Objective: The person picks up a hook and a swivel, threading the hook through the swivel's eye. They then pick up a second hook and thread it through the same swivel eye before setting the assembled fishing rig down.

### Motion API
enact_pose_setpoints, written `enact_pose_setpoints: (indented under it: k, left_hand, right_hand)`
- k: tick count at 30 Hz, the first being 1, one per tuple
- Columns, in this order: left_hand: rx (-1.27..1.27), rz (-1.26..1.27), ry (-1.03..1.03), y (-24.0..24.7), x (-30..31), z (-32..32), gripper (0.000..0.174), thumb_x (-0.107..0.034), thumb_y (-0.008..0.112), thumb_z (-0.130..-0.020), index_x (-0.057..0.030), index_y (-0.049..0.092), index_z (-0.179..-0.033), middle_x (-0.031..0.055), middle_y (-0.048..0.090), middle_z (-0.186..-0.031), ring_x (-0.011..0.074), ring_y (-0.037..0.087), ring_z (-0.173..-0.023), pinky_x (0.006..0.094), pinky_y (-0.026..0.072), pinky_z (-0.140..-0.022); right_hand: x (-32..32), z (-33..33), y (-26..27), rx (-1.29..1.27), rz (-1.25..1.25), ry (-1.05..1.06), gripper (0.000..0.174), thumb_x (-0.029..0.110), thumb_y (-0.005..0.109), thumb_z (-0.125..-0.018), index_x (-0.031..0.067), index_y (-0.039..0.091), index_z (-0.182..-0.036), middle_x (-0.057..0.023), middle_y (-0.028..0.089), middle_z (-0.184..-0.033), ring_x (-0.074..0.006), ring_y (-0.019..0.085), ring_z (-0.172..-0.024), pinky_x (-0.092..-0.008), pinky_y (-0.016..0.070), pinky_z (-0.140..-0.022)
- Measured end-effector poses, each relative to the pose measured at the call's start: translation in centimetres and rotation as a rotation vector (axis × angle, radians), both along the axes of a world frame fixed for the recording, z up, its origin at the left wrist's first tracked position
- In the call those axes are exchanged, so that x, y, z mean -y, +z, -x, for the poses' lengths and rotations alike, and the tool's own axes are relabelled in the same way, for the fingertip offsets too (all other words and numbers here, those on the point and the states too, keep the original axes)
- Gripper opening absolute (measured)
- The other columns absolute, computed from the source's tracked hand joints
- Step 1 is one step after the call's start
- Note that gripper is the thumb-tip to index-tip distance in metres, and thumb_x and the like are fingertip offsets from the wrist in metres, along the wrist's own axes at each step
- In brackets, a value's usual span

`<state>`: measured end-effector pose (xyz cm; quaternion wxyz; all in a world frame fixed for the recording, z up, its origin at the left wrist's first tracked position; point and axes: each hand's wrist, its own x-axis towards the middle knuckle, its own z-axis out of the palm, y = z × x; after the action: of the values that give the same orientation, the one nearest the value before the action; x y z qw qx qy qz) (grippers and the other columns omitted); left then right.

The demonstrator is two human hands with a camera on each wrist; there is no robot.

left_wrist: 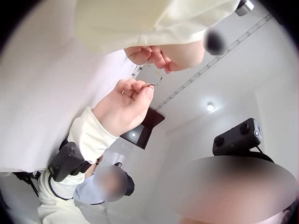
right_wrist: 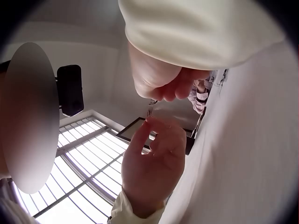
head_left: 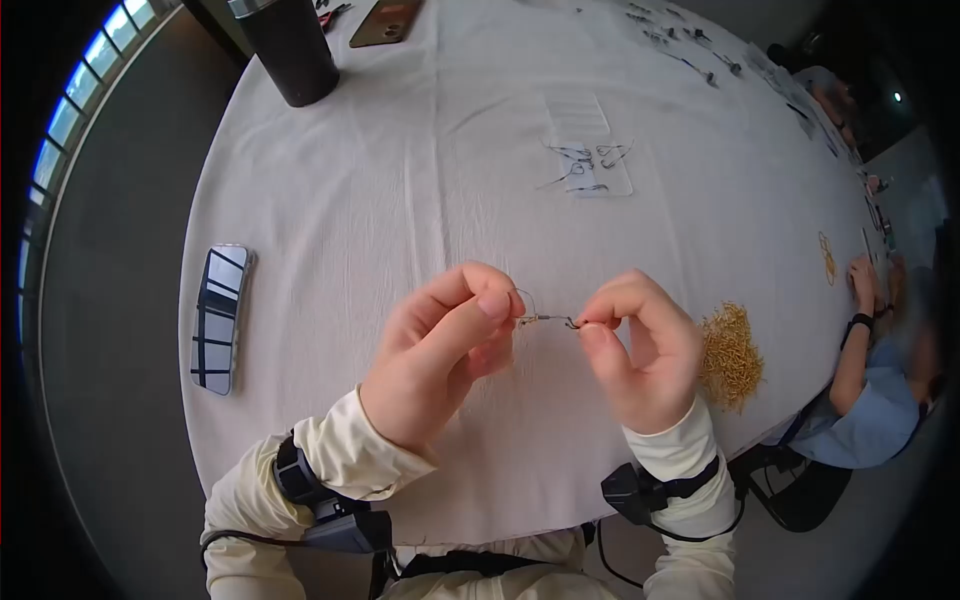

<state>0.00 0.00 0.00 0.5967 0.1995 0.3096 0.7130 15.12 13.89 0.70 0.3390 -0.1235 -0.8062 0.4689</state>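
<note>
In the head view, a small fishing hook [head_left: 571, 322] on a short, thin shank with a gold-coloured bit is stretched between both hands over the white cloth. My left hand [head_left: 440, 335] pinches its left end between thumb and forefinger, where a fine loop of line [head_left: 532, 300] arches up. Thumb and forefinger of my right hand [head_left: 645, 345] pinch the dark, curved end. In the left wrist view the right hand [left_wrist: 124, 107] shows the dark hook at its fingertips. From the right wrist the left hand [right_wrist: 156, 158] appears below, its fingertips at the thin piece.
Beside my right hand lies a pile of small gold pieces [head_left: 732, 355]. Farther back is a clear box [head_left: 577, 115] with several hooks [head_left: 575, 170]. A phone [head_left: 220, 318] lies left; a black bottle [head_left: 290, 50] and brown phone [head_left: 385, 22] stand behind. Another person's hand [head_left: 865, 285] is at right.
</note>
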Motion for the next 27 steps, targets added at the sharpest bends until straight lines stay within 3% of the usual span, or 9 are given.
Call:
enact_pose_setpoints:
  k: [3, 8, 12, 14, 21, 23, 27]
  left_hand:
    - [-0.214, 0.073, 0.146, 0.5, -0.2, -0.5, 0.014, -0.02, 0.055, -0.098, -0.0058, 0.054, -0.097, 0.0014, 0.049, -0.087, 0.0055, 0.04, -0.067, 0.0225, 0.0331, -0.062]
    - [-0.504, 0.047, 0.268, 0.6, -0.6, -1.4, 0.01, -0.015, 0.053, -0.1, -0.0051, 0.055, -0.1, 0.0079, 0.064, -0.1, 0.0052, 0.044, -0.068, 0.0216, 0.041, -0.063]
    - [-0.63, 0.078, 0.211, 0.8, -0.1, -1.6, 0.009, -0.013, 0.054, -0.1, -0.004, 0.056, -0.101, 0.0112, 0.066, -0.107, 0.005, 0.048, -0.071, 0.021, 0.0438, -0.065]
    - [-0.721, 0.071, 0.292, 0.5, 0.0, -1.7, 0.006, -0.006, 0.06, -0.096, -0.0011, 0.06, -0.099, 0.0032, 0.066, -0.093, 0.0046, 0.054, -0.073, 0.0208, 0.0444, -0.066]
    - [-0.942, 0.026, 0.347, 0.3, 0.0, -1.6, 0.004, -0.003, 0.065, -0.09, -0.0001, 0.063, -0.092, 0.0036, 0.065, -0.079, 0.0056, 0.052, -0.057, 0.0212, 0.042, -0.054]
    - [-0.951, 0.158, 0.194, 1.0, 0.4, -1.3, 0.005, 0.001, 0.06, -0.092, 0.0032, 0.06, -0.097, 0.0076, 0.065, -0.095, 0.0111, 0.063, -0.087, 0.024, 0.0502, -0.077]
    - [-0.91, 0.211, 0.133, 0.7, 0.4, -1.4, 0.006, -0.001, 0.06, -0.093, 0.0025, 0.059, -0.097, 0.0054, 0.063, -0.093, 0.0098, 0.061, -0.087, 0.0235, 0.0494, -0.077]
  right_hand:
    - [-0.1, -0.1, 0.0, 0.029, 0.021, 0.001, 0.005, 0.001, 0.065, -0.082, 0.0044, 0.062, -0.082, -0.002, 0.064, -0.078, -0.0139, 0.057, -0.069, -0.0276, 0.042, -0.063]
    - [-0.1, -0.2, 0.1, 0.078, 0.012, 0.027, 0.005, 0.002, 0.066, -0.082, 0.0041, 0.062, -0.082, -0.0018, 0.063, -0.077, -0.0134, 0.057, -0.069, -0.0274, 0.0419, -0.062]
    - [0.0, -0.3, 0.3, 0.084, 0.0, 0.024, 0.005, 0.002, 0.067, -0.082, 0.0039, 0.062, -0.082, -0.0019, 0.063, -0.076, -0.0135, 0.057, -0.068, -0.0272, 0.0419, -0.062]
    - [0.0, -0.2, 0.4, 0.097, -0.026, 0.041, 0.005, 0.001, 0.067, -0.082, 0.0036, 0.062, -0.082, -0.0024, 0.062, -0.076, -0.0136, 0.057, -0.067, -0.0272, 0.0419, -0.061]
    - [-0.1, -0.3, 0.5, 0.116, -0.06, 0.046, 0.006, 0.0, 0.067, -0.081, 0.003, 0.062, -0.082, -0.0033, 0.062, -0.074, -0.014, 0.057, -0.066, -0.0276, 0.0424, -0.06]
    - [-0.1, -0.3, 0.7, 0.124, -0.052, 0.06, 0.005, 0.0, 0.067, -0.081, 0.0028, 0.063, -0.082, -0.0035, 0.062, -0.074, -0.0142, 0.057, -0.066, -0.0273, 0.0426, -0.059]
    - [0.0, -0.2, 0.5, 0.111, -0.053, 0.067, 0.005, 0.0, 0.068, -0.082, 0.0027, 0.063, -0.083, -0.0039, 0.062, -0.075, -0.0139, 0.057, -0.066, -0.027, 0.0425, -0.059]
